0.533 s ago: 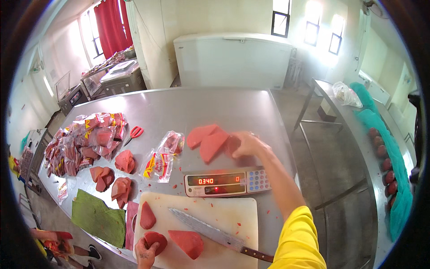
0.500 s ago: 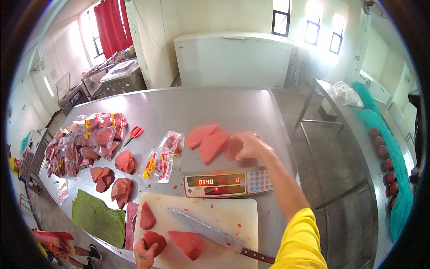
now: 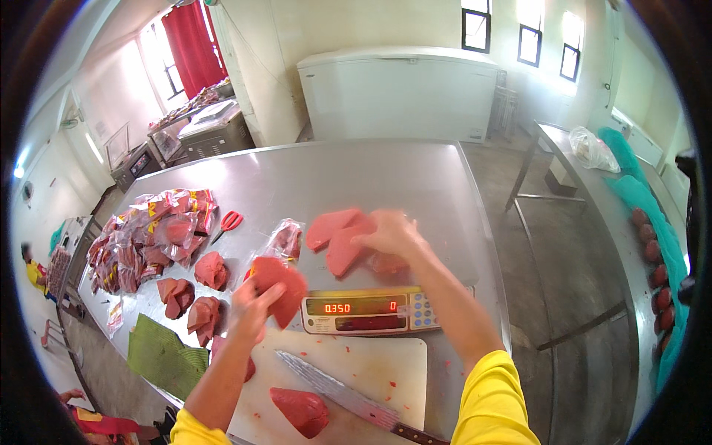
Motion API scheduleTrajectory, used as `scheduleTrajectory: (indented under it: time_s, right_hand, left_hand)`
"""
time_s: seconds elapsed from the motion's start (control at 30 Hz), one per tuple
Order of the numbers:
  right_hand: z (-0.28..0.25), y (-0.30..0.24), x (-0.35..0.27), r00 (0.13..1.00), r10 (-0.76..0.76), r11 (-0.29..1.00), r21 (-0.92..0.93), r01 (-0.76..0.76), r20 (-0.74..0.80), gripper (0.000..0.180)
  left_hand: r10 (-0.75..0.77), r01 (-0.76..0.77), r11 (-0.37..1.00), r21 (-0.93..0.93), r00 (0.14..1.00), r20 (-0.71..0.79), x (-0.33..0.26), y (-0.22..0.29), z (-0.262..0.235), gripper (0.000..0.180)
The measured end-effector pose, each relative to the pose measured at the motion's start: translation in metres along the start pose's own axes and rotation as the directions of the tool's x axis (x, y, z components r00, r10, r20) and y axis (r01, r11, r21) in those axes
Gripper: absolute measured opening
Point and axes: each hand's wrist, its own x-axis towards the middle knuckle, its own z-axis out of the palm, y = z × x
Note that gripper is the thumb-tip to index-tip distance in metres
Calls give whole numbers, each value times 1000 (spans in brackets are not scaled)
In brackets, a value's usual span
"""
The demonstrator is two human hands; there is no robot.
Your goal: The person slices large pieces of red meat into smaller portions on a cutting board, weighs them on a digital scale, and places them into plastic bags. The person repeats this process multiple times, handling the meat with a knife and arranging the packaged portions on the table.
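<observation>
My left hand (image 3: 254, 305) is raised over the cutting board's far left corner, gripping a slice of red meat (image 3: 291, 295) beside the digital scale (image 3: 356, 305). On the scale lie several more slices (image 3: 347, 252). Over them is my right hand (image 3: 394, 236), blurred, its fingers at the middle slice; whether they grip it is unclear. The white cutting board (image 3: 356, 354) carries a long knife (image 3: 337, 387) with a dark handle and a chunk of meat (image 3: 300, 411). My left forearm partly hides another piece of meat (image 3: 250, 368).
Left of the scale are piles of cut meat (image 3: 211, 271), red scissors (image 3: 231, 221), a heap of packed bags (image 3: 148, 237) and a green cloth (image 3: 163, 348). A clear printed bag (image 3: 288, 239) lies behind my left hand. A side table (image 3: 630, 245) stands at right.
My left hand has lifted a slice from the board up to the scale's left side. My right hand has shifted left over the slices. The scale's reading has risen slightly.
</observation>
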Motion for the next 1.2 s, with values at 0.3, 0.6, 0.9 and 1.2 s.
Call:
scheduleTrajectory:
  time_s: [0.3, 0.6, 0.9, 1.2]
  right_hand:
    - [0, 18, 14, 999, 3, 967, 255, -14, 42, 28]
    - [-13, 31, 41, 994, 99, 974, 209, -86, -53, 37]
    - [42, 37, 124, 934, 325, 945, -12, -327, 147, 59]
    - [34, 31, 138, 944, 219, 970, -155, -185, 245, 56]
  left_hand:
    - [271, -467, 671, 576, 877, 396, 115, -23, 82, 46]
    - [267, -341, 710, 616, 940, 213, 98, -9, 39, 42]
    - [383, -560, 511, 652, 827, 410, 56, -38, 77, 54]
    - [390, -578, 542, 609, 816, 427, 60, -39, 78, 47]
